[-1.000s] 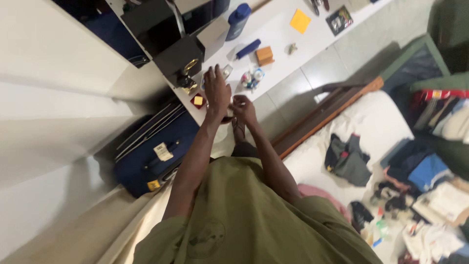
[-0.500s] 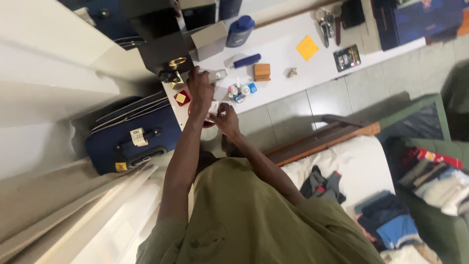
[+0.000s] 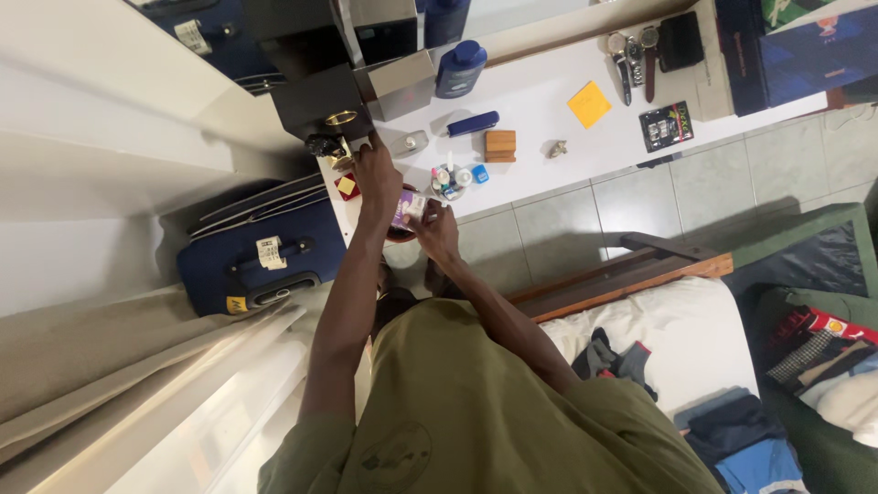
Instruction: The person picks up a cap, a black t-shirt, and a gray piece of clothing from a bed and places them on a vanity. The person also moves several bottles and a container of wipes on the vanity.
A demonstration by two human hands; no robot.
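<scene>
Both hands, left (image 3: 377,176) and right (image 3: 437,229), hold a small packet (image 3: 409,207) between them at the surface (image 3: 540,110) edge; just beyond, a cup (image 3: 447,179) holds small bottles

Both hands (image 3: 437,229) hold small purple packet (image 3: 409,208) at white desk (image 3: 540,117) edge.

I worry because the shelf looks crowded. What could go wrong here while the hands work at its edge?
The left hand reaches close beside the small dark bottle at the shelf corner; a bump might knock it onto the blue suitcase below. The right hand holds a small packet over the edge, so it could drop to the floor. The cluster of little bottles also stands close by.
</scene>
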